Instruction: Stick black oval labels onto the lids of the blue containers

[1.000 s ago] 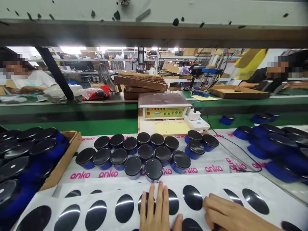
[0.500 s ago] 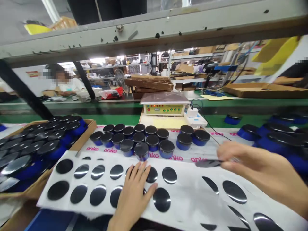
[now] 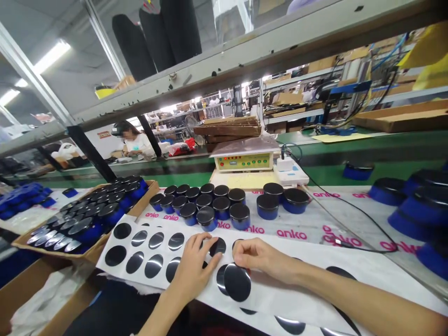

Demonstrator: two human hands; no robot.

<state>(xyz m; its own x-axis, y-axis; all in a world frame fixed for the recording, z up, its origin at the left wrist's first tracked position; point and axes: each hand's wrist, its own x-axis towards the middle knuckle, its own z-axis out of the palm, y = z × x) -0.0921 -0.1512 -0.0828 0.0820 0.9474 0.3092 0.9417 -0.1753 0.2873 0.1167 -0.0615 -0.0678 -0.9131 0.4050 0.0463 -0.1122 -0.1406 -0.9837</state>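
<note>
Since the earlier frame, the right hand (image 3: 257, 256) has been brought back leftward with its black disc (image 3: 240, 283), from the far right part of the white sheet (image 3: 269, 291) to a place near the left hand (image 3: 196, 266). Nearest, one disc has been freed and is held over the sheet, partly covering another disc behind it. Two rows of printed-looking discs (image 3: 141, 238) are left along the sheet's left part, while a bare stretch is shown just right of the held one. Beyond the sheet, blue tubs (image 3: 268, 211) with black tops are grouped upright; whether their tops have been covered with discs is perhaps best left undecided, given the glare. More tubs are packed in the carton (image 3: 149, 193) at the left. As for pose, the disc's upper edge is pinched by the right grip, wrist low and forearm slanting in from the right; the left grip is unclenched, its fingers spread on the sheet.
</note>
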